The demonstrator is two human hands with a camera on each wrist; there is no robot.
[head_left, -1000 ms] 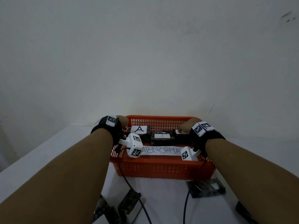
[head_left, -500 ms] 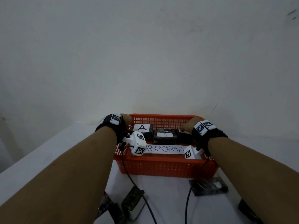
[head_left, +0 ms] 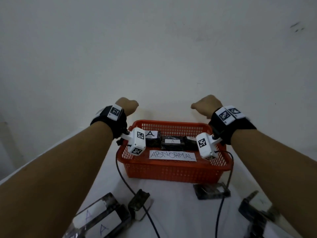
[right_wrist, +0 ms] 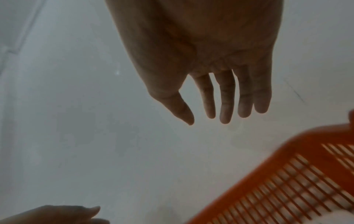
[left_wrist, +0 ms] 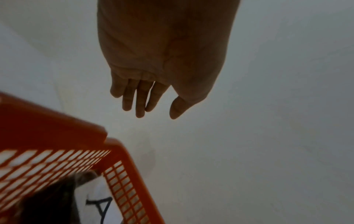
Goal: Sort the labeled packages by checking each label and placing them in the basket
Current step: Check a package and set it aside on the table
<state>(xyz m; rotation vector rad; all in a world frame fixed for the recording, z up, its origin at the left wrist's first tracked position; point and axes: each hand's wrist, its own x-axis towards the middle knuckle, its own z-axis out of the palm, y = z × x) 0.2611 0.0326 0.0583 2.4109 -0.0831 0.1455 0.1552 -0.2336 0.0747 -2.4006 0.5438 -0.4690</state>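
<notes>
An orange mesh basket (head_left: 171,170) with a paper sign reading ABNORMAL (head_left: 172,155) stands on the white table. Inside it lie three dark packages in a row: a left one with a large A label (head_left: 151,134), a middle one with a small A label (head_left: 172,142) and a right one (head_left: 190,141), partly hidden by the wrist camera. My left hand (head_left: 127,106) hangs above the basket's far left corner and my right hand (head_left: 205,104) above the far right corner. In the wrist views the left hand (left_wrist: 156,112) and right hand (right_wrist: 206,119) hang with fingers relaxed, holding nothing.
Several more dark packages lie on the table nearer to me: two with A labels at the lower left (head_left: 101,220), a small one (head_left: 139,203), one in front of the basket (head_left: 211,190), one at the right (head_left: 257,210). Black cables (head_left: 123,179) trail over the table. A white wall stands just behind the basket.
Both hands have risen from the row of packages inside the basket and now hang above its far corners, empty. The packages stay in the basket.
</notes>
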